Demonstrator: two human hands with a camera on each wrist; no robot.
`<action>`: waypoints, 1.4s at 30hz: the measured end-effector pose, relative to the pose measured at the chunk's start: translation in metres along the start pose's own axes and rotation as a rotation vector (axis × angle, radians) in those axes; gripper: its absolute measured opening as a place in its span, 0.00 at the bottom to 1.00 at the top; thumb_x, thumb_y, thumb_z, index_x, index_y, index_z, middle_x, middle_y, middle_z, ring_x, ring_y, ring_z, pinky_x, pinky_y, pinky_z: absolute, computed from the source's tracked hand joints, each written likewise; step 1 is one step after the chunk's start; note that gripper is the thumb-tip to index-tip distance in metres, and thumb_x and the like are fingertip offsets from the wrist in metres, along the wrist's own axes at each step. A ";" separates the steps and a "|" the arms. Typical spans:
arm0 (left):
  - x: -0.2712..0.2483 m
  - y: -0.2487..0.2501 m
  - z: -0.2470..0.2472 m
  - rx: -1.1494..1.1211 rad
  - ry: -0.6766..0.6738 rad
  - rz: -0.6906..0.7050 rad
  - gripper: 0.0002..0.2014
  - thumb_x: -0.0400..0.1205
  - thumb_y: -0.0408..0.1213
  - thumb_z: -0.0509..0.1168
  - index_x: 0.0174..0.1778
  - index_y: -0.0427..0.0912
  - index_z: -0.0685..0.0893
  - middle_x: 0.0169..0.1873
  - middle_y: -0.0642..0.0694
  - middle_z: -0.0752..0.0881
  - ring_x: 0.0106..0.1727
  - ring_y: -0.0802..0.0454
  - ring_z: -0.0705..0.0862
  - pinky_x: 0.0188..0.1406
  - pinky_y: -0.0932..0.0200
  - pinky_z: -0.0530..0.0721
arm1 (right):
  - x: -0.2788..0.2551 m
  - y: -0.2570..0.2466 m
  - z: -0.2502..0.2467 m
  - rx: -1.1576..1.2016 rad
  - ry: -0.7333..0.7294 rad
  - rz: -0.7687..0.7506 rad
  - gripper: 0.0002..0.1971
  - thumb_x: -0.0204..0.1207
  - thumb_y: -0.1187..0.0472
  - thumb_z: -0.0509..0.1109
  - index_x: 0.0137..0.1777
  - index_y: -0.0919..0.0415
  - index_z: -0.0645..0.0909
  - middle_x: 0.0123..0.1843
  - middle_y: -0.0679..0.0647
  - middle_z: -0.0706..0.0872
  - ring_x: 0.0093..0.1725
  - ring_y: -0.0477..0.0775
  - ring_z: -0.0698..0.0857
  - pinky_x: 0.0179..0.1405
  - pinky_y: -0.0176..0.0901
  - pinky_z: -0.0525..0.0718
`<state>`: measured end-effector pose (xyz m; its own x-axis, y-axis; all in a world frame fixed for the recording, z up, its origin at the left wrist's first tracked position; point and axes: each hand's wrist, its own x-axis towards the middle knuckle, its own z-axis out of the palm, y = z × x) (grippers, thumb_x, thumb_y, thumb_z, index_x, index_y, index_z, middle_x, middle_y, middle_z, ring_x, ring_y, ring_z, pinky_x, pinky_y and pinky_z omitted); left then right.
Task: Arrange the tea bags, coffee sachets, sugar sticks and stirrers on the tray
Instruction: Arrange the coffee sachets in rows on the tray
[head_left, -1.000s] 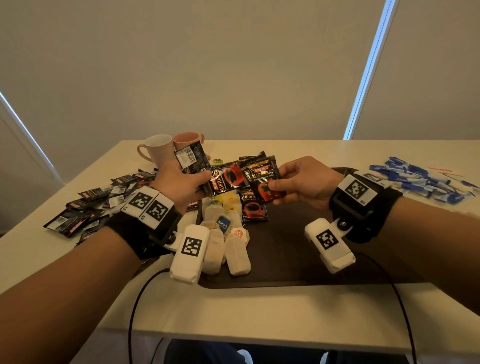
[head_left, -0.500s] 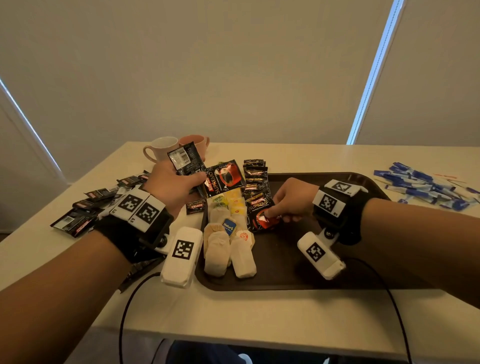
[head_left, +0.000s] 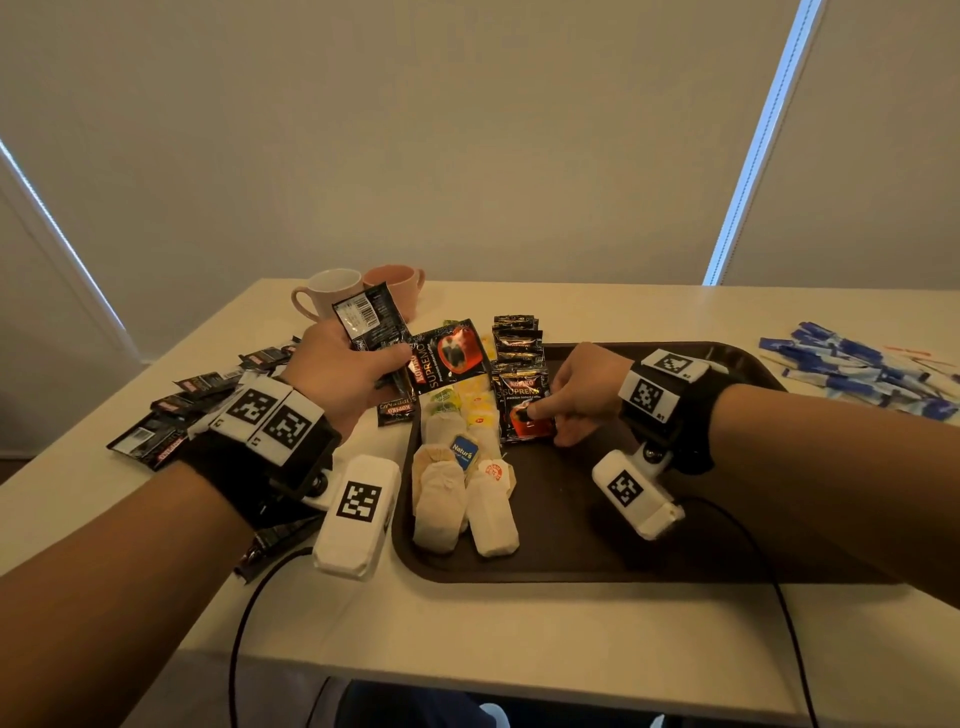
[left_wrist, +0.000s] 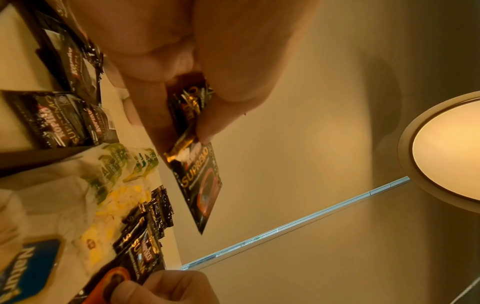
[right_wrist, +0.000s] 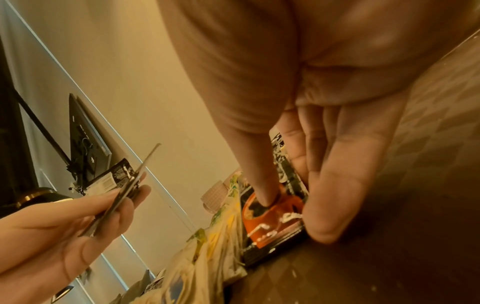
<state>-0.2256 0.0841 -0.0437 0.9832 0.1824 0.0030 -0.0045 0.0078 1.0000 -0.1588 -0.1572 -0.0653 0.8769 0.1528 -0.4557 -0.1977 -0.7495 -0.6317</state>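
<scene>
My right hand (head_left: 574, 392) is down on the tray (head_left: 649, 551), thumb on top and fingers at the edge of the nearest sachet (head_left: 524, 410), setting it at the near end of the coffee row (head_left: 517, 345) that runs away from me. My left hand (head_left: 337, 371) is closed round a small fan of sachets (head_left: 371, 322), held up just left of the tray's far left corner, ready to feed the row.

The tea bags (head_left: 460, 478) look done: they lie in a column along the tray's left side, touching the coffee row. The coffee is, I judge, about half done; a heap of sachets (head_left: 176, 410) lies on the table (head_left: 467, 634) to the left, and one more lies just outside the tray's left rim. The sugar sticks (head_left: 857, 371) are untouched, piled on the table far right of the tray. Thin stirrers seem to lie among them, though I cannot make them out. The tray's right half is bare.
</scene>
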 end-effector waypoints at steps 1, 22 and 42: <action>0.000 -0.001 0.001 0.000 -0.002 0.000 0.18 0.80 0.23 0.69 0.62 0.43 0.81 0.60 0.38 0.87 0.58 0.40 0.88 0.55 0.39 0.88 | -0.001 0.000 0.000 0.011 -0.005 0.006 0.15 0.73 0.54 0.79 0.48 0.68 0.86 0.46 0.63 0.93 0.45 0.57 0.94 0.56 0.50 0.90; -0.015 0.000 0.027 -0.032 -0.265 -0.119 0.16 0.85 0.20 0.57 0.60 0.44 0.80 0.57 0.38 0.88 0.55 0.43 0.89 0.46 0.50 0.92 | -0.041 -0.007 -0.011 0.125 0.047 -0.443 0.07 0.76 0.66 0.76 0.53 0.62 0.86 0.48 0.61 0.92 0.50 0.65 0.92 0.46 0.57 0.90; -0.029 0.002 0.038 0.397 -0.196 0.565 0.19 0.76 0.24 0.73 0.56 0.51 0.88 0.58 0.55 0.88 0.58 0.63 0.87 0.56 0.66 0.86 | -0.062 -0.015 0.011 0.952 -0.180 -0.354 0.22 0.67 0.65 0.78 0.61 0.66 0.78 0.56 0.69 0.85 0.39 0.53 0.84 0.23 0.32 0.80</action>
<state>-0.2467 0.0413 -0.0416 0.8649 -0.1278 0.4854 -0.4927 -0.4010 0.7723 -0.2156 -0.1484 -0.0348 0.8891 0.4186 -0.1850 -0.2750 0.1656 -0.9471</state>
